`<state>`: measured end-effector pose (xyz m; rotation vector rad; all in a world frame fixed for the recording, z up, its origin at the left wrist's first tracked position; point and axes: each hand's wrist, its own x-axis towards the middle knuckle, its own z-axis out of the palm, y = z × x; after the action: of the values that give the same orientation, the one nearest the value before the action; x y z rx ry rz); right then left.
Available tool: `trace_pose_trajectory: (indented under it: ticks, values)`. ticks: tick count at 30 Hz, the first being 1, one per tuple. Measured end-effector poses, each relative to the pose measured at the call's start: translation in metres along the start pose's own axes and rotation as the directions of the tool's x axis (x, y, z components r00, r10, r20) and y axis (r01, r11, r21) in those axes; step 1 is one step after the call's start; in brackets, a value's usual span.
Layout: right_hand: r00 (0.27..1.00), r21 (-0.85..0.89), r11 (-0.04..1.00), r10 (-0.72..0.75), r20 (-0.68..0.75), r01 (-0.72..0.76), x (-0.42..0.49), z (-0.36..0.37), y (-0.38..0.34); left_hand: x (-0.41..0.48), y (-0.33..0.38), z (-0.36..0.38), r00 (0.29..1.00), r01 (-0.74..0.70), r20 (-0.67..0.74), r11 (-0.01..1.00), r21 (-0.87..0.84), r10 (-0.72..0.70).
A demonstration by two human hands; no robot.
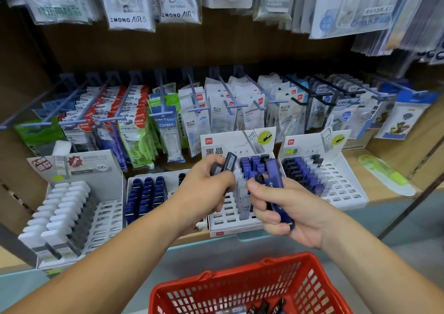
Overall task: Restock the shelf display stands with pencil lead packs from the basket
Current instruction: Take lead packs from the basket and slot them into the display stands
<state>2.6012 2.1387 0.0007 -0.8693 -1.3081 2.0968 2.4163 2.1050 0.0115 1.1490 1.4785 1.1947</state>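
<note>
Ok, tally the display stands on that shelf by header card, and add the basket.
Stands with a deli header card: 2, the centre stand and the right stand.
Stand with a grey header card: 1.
Stand with no header card in view: 1.
Red basket: 1.
Total: 5.
</note>
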Motion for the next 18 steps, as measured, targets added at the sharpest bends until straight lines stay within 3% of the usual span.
trace_pose_trajectory:
  ticks: [6, 11, 15, 18]
  values:
    - [0.978, -0.269, 0.951, 0.186, 0.094, -0.155, -0.007, 0.006, 0.000, -0.001, -0.005, 0.003, 0.991, -0.091, 0.103, 0.993, 0.069, 0.084]
    - [0.974, -0.362, 0.921, 0.196, 0.112, -0.144, -0.009, 0.008, 0.001, -0.007, -0.006, 0.003, 0.962, -0.181, 0.232, 0.974, 0.136, 0.146]
    - [0.985, -0.325, 0.938, 0.155, 0.078, -0.122, -0.007, 0.002, 0.002, -0.006, 0.003, -0.010, 0.987, -0.074, 0.140, 0.996, -0.045, 0.080]
    - [0.996, -0.196, 0.980, 0.025, -0.088, -0.042, -0.004, -0.004, 0.006, -0.002, 0.001, -0.027, 0.999, -0.016, 0.047, 0.994, -0.108, 0.021]
